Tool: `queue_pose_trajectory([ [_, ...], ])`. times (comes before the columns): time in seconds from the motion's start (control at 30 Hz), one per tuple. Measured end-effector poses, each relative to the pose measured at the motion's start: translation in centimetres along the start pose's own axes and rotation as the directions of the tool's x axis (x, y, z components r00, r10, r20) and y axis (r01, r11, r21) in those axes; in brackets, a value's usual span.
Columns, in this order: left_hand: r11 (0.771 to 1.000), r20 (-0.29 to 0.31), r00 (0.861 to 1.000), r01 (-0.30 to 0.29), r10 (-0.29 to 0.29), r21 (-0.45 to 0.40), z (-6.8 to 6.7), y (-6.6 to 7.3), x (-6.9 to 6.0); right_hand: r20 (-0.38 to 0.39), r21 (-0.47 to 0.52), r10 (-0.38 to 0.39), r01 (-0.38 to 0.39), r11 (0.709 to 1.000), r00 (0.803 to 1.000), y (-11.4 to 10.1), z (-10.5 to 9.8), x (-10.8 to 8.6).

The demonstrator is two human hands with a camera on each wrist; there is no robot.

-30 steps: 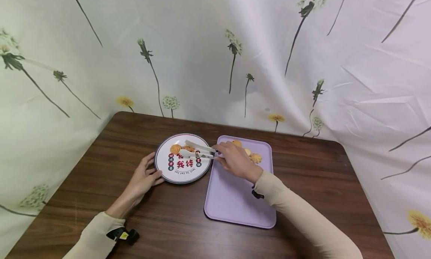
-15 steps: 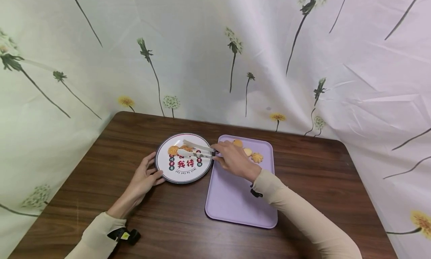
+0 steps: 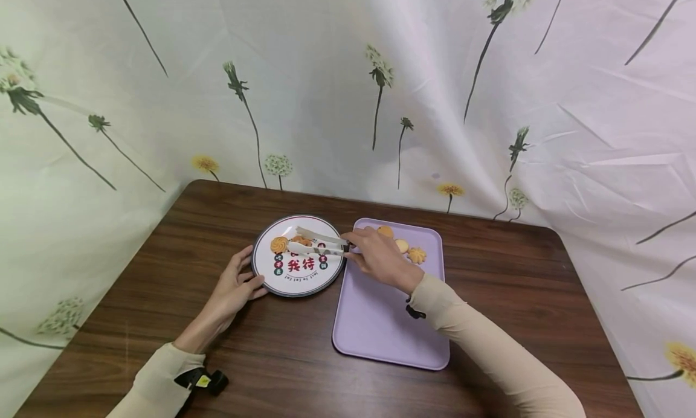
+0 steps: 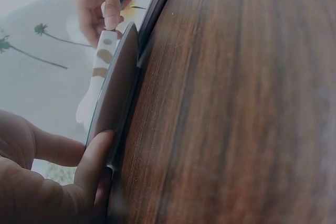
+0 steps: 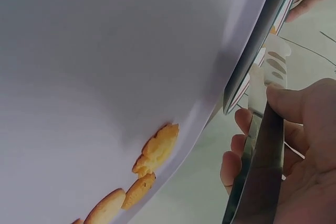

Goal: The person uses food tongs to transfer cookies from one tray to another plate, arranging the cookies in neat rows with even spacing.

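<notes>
My right hand (image 3: 383, 258) grips a pair of tongs (image 5: 265, 156), metal with white spotted ends, and holds them low over a round white plate (image 3: 277, 273) with red characters. Between the tongs' white ends (image 3: 307, 249), a cookie (image 3: 301, 240) is partly covered. To its left on the plate is a round swirled cookie (image 3: 280, 244). My left hand (image 3: 231, 288) holds the plate's rim at its left front, thumb and fingers at the edge, as the left wrist view also shows. Whether the tongs pinch the covered cookie, I cannot tell.
Right beside the plate lies a lilac tray (image 3: 380, 327). Several cookies sit near its far end, among them a flower-shaped cookie (image 3: 417, 255) and a pale round cookie (image 3: 402, 246). A dandelion-print cloth (image 3: 326, 104) hangs behind the brown wooden table (image 3: 261, 357).
The swirled cookie has shifted slightly left on the plate, and the tongs' ends have edged left too. My left hand keeps its place at the rim.
</notes>
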State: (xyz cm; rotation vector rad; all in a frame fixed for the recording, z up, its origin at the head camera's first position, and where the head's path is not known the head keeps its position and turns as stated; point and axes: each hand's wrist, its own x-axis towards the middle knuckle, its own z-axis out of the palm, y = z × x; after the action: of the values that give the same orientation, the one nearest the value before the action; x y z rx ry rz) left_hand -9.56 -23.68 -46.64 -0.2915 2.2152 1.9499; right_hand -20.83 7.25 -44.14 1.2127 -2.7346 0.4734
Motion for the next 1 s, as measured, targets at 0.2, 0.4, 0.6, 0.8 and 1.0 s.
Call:
queue_pose_trajectory([
  [0.2,1.000,-0.003,1.000,0.007,-0.007,-0.004,0.1,0.0,0.0,-0.008,-0.006,-0.005,0.005,1.000,1.000,0.2,-0.1,-0.5],
  [0.4,1.000,-0.003,1.000,0.011,-0.011,-0.007,0.3,-0.1,0.0,-0.009,-0.017,0.022,-0.022,1.000,1.000,0.3,-0.2,-1.6],
  [0.6,1.000,-0.003,1.000,0.015,-0.015,-0.012,0.4,0.2,0.1,-0.058,-0.002,0.043,-0.043,0.999,0.997,1.0,-0.9,-3.0],
  [0.8,1.000,-0.007,1.000,0.020,-0.020,-0.001,0.3,0.2,0.0,-0.099,0.016,0.111,-0.110,0.994,0.989,1.9,-1.8,-4.7],
  [1.0,1.000,-0.006,1.000,0.015,-0.015,0.001,0.2,0.1,0.0,-0.140,0.002,0.131,-0.132,0.991,0.982,2.7,-2.9,-6.2],
])
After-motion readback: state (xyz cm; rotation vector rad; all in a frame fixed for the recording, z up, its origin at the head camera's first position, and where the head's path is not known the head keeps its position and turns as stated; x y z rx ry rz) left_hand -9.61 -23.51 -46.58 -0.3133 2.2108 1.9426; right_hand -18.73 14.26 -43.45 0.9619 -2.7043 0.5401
